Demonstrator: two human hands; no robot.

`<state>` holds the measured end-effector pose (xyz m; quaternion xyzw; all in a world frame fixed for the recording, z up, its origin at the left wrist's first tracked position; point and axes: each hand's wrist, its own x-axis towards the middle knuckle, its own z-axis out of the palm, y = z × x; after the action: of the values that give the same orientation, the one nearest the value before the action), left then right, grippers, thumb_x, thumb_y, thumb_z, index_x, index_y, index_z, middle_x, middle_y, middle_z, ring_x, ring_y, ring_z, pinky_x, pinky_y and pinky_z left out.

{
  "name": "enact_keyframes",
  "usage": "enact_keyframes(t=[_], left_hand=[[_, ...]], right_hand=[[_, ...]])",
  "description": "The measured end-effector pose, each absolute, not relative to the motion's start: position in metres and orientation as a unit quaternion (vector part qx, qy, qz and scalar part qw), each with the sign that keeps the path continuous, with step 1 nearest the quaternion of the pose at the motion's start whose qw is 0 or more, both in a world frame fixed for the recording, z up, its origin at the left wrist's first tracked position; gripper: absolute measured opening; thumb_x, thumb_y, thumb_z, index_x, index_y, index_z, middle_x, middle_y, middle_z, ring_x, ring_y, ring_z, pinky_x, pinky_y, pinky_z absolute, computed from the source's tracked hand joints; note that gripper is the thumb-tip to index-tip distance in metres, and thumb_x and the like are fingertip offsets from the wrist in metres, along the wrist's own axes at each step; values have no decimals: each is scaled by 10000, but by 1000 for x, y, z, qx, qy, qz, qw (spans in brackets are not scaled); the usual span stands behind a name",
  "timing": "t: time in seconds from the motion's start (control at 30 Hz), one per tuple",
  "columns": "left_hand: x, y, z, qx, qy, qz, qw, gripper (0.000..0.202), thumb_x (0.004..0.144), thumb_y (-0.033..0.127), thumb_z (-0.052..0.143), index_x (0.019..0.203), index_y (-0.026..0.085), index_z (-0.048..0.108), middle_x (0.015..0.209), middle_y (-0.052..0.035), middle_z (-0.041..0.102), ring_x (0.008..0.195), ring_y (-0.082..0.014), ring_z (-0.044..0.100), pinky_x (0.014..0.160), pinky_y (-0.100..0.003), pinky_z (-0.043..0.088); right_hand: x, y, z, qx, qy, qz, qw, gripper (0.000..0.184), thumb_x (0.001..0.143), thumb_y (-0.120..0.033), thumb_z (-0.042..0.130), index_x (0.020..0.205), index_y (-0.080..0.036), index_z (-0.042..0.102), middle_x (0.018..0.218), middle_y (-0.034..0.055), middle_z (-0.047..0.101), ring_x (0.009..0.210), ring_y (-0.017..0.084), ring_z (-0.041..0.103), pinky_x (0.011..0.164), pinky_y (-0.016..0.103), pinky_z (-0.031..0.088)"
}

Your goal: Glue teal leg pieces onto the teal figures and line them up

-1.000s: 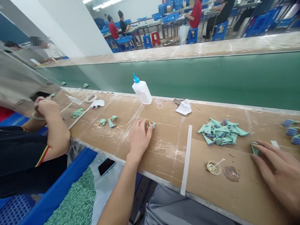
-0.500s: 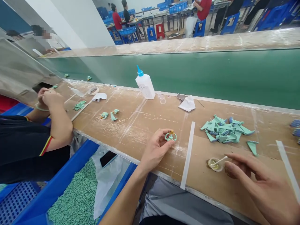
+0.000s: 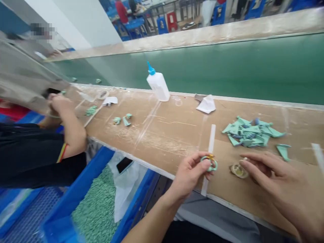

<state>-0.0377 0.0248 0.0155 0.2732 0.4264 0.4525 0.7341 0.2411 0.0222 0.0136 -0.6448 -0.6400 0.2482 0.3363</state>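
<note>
My left hand (image 3: 187, 173) pinches a small mint-green ring-shaped piece with an orange part (image 3: 214, 164) between thumb and fingers, above the white tape strip. My right hand (image 3: 278, 182) has its thumb and forefinger closed on the end of a thin white stick (image 3: 245, 159). The stick leans into a small round cup of clear yellowish liquid (image 3: 238, 171) standing on the brown board. Beyond the right hand lies a heap of mint-green wedge-shaped parts (image 3: 253, 133), some with blue-purple ends. One loose wedge part (image 3: 283, 152) rests near that hand.
A white bottle with a blue nozzle (image 3: 159, 87) stands near the green belt (image 3: 227, 72). White paper (image 3: 206, 104) lies at the bench's back. To the left, a co-worker's arm (image 3: 72, 114) reaches over the bench; below is a blue bin (image 3: 60, 206) of green parts.
My left hand has moved right with the ring-shaped piece, closer to the cup. My right fingers have closed on the stick. The camera view has shifted.
</note>
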Motion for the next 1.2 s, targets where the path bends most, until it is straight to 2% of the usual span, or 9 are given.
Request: enact_keyframes(t=[0.13,0.23,0.4,0.5,0.63,0.87,1.1,1.2], left_hand=[[-35,23,14,273,423,454,736,515,938,536,1042,1220,135,881,965,-88,813,773,-161,760,677,-259,622],[-34,19,13,265,414,462,739,493,932,524,1043,1201,146,877,938,-73,803,745,-176,769,659,-288,648],[-19,14,8,264,406,491,724,389,936,475,1047,1130,166,915,891,-65,827,770,-175,774,695,-272,651],[-11,11,3,284,415,497,707,299,992,442,1008,1131,189,929,915,-59,851,764,-166,774,711,-269,656],[-7,7,-3,328,422,472,702,252,1043,433,956,1131,199,927,886,-44,841,741,-165,767,729,-279,663],[-5,7,3,368,446,449,682,265,1062,441,910,1116,182,920,914,-55,825,751,-179,759,749,-303,659],[-6,9,8,395,449,441,669,229,1079,414,878,1118,194,926,944,-57,816,767,-184,757,762,-309,649],[-4,9,11,409,451,448,655,205,1079,385,870,1102,193,937,1002,-74,830,791,-184,759,792,-311,649]], right_hand=[[244,22,3,-611,-673,242,339,433,1101,-724,753,1078,-329,929,1161,61,888,876,289,804,633,379,535],[248,14,9,-600,-702,207,323,433,1132,-710,719,1066,-331,917,1167,59,894,907,298,834,673,391,560],[244,4,31,-596,-714,221,293,262,1195,-507,740,1105,-326,906,1153,56,884,1027,290,827,880,400,596],[239,5,44,-612,-689,247,299,248,1210,-413,739,1051,-302,893,1082,50,868,980,264,789,840,383,567],[239,6,56,-632,-671,235,307,242,1203,-377,767,1007,-287,878,1049,38,867,895,240,749,780,371,537],[245,6,69,-593,-717,246,271,197,1226,-285,720,1084,-277,856,1017,38,844,949,264,749,804,378,528],[247,7,83,-539,-775,255,209,266,1285,-225,558,1225,-281,810,1141,55,849,1055,276,754,881,392,550],[247,6,86,-526,-786,255,200,271,1291,-203,540,1283,-300,793,1168,37,845,1062,262,739,888,386,543]])
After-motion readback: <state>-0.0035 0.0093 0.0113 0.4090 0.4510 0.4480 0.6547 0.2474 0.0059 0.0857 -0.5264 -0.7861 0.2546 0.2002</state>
